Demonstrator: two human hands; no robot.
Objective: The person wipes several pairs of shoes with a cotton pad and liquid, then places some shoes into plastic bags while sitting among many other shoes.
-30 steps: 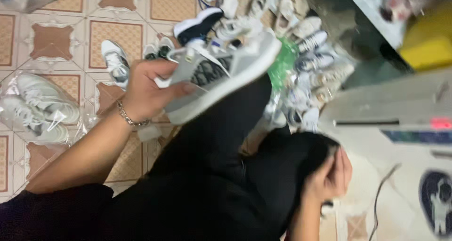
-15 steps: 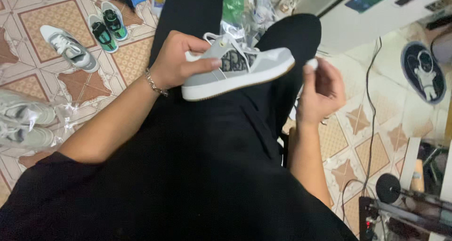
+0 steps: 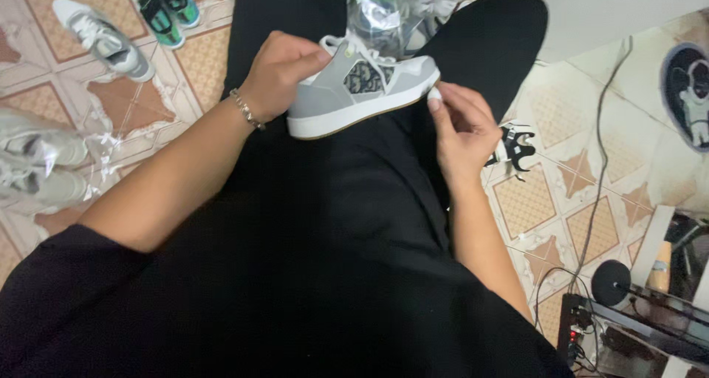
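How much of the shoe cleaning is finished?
The grey shoe rests on the lap, and its white sole edge looks clean. The left hand grips its heel end while the right hand presses something small and white against the toe. Other shoes lie on the tiled floor; whether they are finished cannot be told.

Home floor used as a small shoe-handling spot. Patterned floor tiles [image 3: 569,201]; loose sneakers [image 3: 103,38], some in clear plastic bags [image 3: 37,164]. Cables [image 3: 602,164] and electronic gear [image 3: 635,326] alongside.
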